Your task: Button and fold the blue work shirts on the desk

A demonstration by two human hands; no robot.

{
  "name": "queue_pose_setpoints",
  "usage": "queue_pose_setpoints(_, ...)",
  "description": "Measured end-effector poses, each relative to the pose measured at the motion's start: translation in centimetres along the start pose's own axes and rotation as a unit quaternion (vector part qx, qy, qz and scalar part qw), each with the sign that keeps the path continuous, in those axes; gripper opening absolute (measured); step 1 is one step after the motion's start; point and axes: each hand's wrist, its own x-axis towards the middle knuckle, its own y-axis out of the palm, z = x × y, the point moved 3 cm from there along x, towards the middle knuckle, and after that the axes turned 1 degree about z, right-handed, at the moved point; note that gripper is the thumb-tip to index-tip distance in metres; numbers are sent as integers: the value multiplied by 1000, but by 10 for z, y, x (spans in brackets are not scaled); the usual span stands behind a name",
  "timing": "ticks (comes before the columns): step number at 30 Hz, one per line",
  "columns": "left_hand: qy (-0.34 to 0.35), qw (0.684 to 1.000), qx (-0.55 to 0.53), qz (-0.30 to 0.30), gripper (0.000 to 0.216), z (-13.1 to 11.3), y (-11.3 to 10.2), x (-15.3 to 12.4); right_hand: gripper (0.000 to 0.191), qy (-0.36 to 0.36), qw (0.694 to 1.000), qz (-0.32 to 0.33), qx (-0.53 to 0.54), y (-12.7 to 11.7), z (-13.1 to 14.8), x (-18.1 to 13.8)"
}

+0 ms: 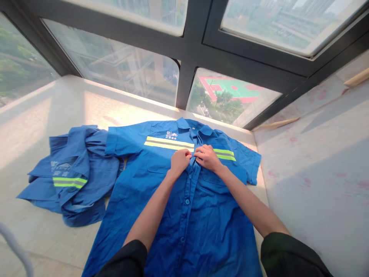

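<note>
A blue short-sleeved work shirt [161, 181] with yellow-and-grey reflective chest stripes lies flat, front up, on a pale stone window ledge [43, 127]. My left hand [179, 161] and my right hand [206, 157] meet at the shirt's button placket just below the collar. Each hand pinches one edge of the front opening at chest height. Lower buttons run down the placket between my forearms.
A second blue shirt [72, 177] with the same stripes lies crumpled to the left, touching the flat shirt's sleeve. Large windows [121, 69] with dark frames rise behind the ledge. A papered wall [317, 161] stands at the right. A white curved bar [14, 246] shows at bottom left.
</note>
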Motion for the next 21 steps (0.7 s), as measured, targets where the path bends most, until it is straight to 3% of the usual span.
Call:
queue_pose_setpoints(6, -3, 995, -97, 8, 14, 9, -1, 11, 15, 43, 998, -50, 24, 9, 1, -5)
queue_pose_setpoints(11, 12, 988, -153, 12, 9, 15, 3, 13, 23, 68, 986, -86, 127, 15, -3, -9)
queue_pose_setpoints(15, 12, 979, -204, 22, 8, 20, 6, 13, 23, 60, 966, -81, 238, 19, -8, -9)
queue_pose_setpoints(21, 0, 957, -288, 37, 5, 24, 9, 16, 20, 73, 961, -91, 250, 18, -8, -8)
